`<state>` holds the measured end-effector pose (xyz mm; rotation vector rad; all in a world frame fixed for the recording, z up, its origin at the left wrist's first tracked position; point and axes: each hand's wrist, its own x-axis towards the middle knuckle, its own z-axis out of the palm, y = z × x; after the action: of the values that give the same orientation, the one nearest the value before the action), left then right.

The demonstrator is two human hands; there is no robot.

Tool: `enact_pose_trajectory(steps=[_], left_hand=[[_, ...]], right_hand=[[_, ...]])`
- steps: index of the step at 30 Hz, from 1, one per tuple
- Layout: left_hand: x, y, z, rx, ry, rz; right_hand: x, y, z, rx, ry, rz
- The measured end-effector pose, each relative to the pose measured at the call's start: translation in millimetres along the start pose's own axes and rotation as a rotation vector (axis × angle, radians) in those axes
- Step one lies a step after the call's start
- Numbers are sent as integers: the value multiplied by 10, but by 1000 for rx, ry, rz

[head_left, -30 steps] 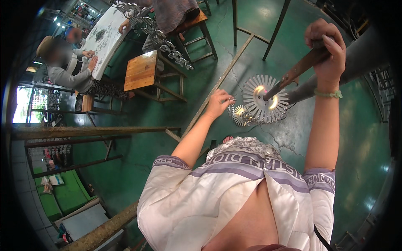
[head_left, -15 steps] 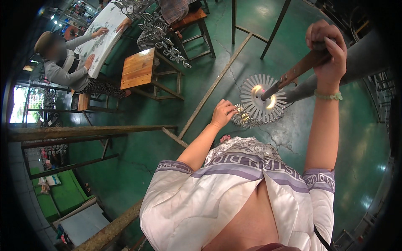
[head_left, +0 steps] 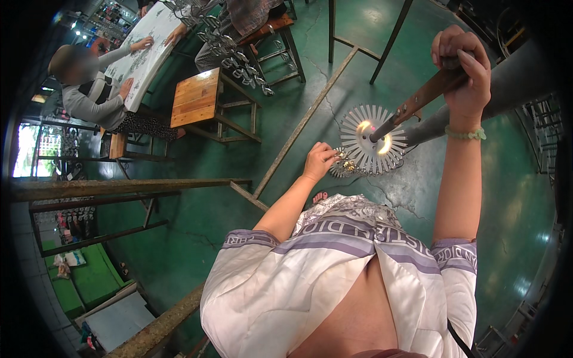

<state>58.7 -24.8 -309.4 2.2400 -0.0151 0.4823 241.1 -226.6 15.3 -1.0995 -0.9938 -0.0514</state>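
My right hand (head_left: 468, 71) is raised at the right, fingers wrapped round the knob at the end of a rusty flat lever (head_left: 430, 98). That lever slopes down to a dark round shaft (head_left: 383, 130), which stands in front of a flat metal disc with radiating slots (head_left: 358, 152). Warm light glares off the disc's face. By the disc's lower left edge is my left hand (head_left: 319, 161), its thumb and fingers pinched together. A small shiny toothed metal part (head_left: 343, 169) lies at its fingertips. Whether the fingers hold anything is too small to make out.
A thick grey pipe (head_left: 513, 80) runs behind the lever. Metal frame bars (head_left: 304, 125) cross the green floor. Left of them stands a wooden stool (head_left: 196, 98). Metal chain links (head_left: 242, 68) hang above it. A co-worker (head_left: 83, 89) sits at a white table (head_left: 140, 74).
Both my hands stay almost in place, the right still on the lever's knob. The seated co-worker's head has shifted slightly.
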Motion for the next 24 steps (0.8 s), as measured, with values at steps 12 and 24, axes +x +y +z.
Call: enact_pose_trajectory(steps=[12,24], left_hand=[[-5,-29,7,-41,1,-69],[179,-14,-94,-92,97,-159]], right_hand=[[-22,-19,10,3,8,-7],[-44,-36,12,-7,16,-7]])
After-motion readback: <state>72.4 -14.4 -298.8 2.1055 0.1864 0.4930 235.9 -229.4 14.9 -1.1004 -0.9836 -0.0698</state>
